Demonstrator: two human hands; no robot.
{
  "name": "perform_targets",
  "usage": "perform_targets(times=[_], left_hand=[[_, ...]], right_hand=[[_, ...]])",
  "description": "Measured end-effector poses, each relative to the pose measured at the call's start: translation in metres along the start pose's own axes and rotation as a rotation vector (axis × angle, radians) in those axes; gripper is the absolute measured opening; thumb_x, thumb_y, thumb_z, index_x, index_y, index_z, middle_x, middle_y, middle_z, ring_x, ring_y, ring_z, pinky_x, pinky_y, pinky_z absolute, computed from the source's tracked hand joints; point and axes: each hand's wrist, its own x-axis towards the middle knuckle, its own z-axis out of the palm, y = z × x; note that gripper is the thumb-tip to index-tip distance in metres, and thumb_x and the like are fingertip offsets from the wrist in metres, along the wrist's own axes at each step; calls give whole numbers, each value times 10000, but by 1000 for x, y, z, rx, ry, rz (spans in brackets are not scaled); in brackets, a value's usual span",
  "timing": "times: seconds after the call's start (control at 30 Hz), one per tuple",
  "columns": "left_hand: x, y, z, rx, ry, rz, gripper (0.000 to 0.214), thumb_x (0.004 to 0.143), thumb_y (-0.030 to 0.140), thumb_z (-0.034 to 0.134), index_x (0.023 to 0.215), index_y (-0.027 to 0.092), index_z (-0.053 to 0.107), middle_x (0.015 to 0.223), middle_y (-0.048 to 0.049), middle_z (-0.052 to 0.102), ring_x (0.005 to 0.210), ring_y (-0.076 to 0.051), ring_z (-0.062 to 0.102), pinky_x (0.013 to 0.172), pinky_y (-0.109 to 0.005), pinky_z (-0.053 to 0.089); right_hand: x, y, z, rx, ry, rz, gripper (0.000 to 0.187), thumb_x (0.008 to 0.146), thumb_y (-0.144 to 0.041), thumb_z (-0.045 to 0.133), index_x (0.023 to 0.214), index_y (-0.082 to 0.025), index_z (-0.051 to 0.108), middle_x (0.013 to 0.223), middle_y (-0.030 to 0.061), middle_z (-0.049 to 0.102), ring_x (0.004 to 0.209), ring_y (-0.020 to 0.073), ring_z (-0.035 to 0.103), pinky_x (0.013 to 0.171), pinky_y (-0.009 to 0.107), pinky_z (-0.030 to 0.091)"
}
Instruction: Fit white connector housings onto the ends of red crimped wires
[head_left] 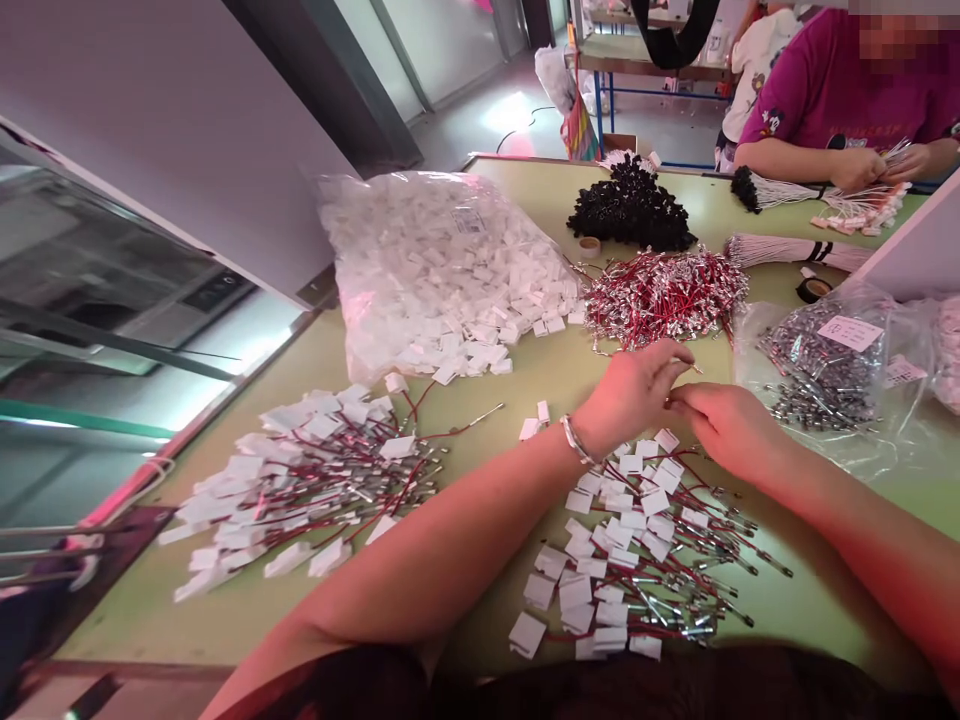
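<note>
My left hand (636, 392) is closed in a pinch just in front of a heap of red wires with metal terminals (664, 298). A thin wire end with a pale metal tip (697, 370) pokes out at its fingertips. Close beside it, my right hand (724, 422) also pinches, its thumb and finger around something tiny that I cannot make out. Below the hands lies a group of white connector housings with red wires (619, 530), their metal fuse-like ends pointing right. Past my left forearm is a bigger pile of similar pieces (300, 470).
A large clear bag (450, 240) spills white housings at the back left. Black parts (634, 205) are heaped behind the red wires. At right lie a bag of metal parts (817, 350), black tape (814, 288) and white wire bundles (795, 250). A co-worker (847, 100) handles wires opposite.
</note>
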Motion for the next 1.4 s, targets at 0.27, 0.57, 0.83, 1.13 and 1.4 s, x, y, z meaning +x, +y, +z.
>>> perform_targets(times=[0.27,0.57,0.83,1.13,1.4], left_hand=[[10,-26,-41,432,-505,80,87,690,193,641,770,158,650,836,-65,632,771,-178,552,712,-294,407],[5,-20,-21,484,-249,-44,77,694,166,537,672,161,610,647,-59,615,630,-170,551,589,-283,392],[8,-15,-14,-704,-159,-603,151,821,154,534,835,124,682,758,-61,685,561,-70,575,595,-225,499],[3,-21,-7,-948,-205,-614,155,781,58,639,873,140,733,886,-56,717,675,-52,613,776,-236,536],[2,-15,-6,-875,-131,-567,254,740,57,656,967,154,714,839,-46,720,717,-81,640,780,-272,542]], right_hand=[[-2,29,-6,241,-13,213,142,860,-289,502,865,-213,622,644,-12,669,475,112,463,494,286,339],[-4,24,2,392,46,237,149,816,-285,546,713,-196,607,610,-18,605,537,108,489,519,262,376],[-10,14,0,177,161,97,146,838,-294,531,761,-216,628,644,-9,637,538,113,499,547,283,373],[-9,12,0,28,227,24,172,868,-264,487,758,-211,608,676,13,636,599,137,530,588,303,378],[-11,15,-2,53,201,46,205,890,-300,463,793,-210,620,633,2,613,559,130,502,573,297,365]])
